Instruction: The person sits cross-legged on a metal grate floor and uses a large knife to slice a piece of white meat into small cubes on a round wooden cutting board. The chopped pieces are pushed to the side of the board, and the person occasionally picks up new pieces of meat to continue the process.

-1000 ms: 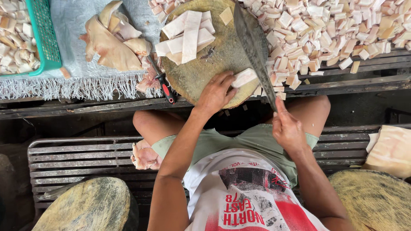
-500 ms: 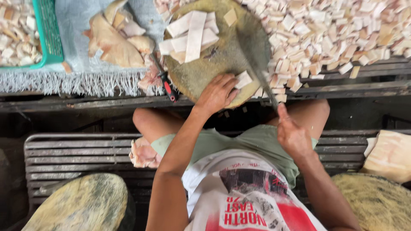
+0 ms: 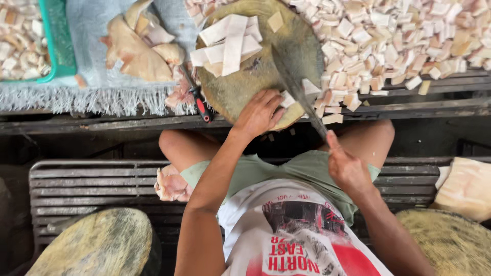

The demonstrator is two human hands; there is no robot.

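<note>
Your left hand (image 3: 261, 113) lies on the near edge of the round chopping block (image 3: 255, 76), fingers curled down over a small pale strip (image 3: 287, 99) and pinning it to the wood. Your right hand (image 3: 348, 166) is closed around the handle of the cleaver (image 3: 295, 87), whose dark blade runs up across the right half of the block, its edge just beside your left fingertips. A stack of long white strips (image 3: 230, 43) lies across the far left part of the block, and one small square piece (image 3: 275, 21) sits near its far edge.

Beyond the block's right side, a wide heap of cut cubes (image 3: 404, 46) covers the bench (image 3: 434, 107) out to its right edge. A red-handled tool (image 3: 200, 105) lies against the block's left side. Left of it, larger tan slabs (image 3: 135, 48) rest on a pale fringed cloth (image 3: 87, 97), and a green basket (image 3: 53, 43) of pieces sits at the far left corner.
</note>
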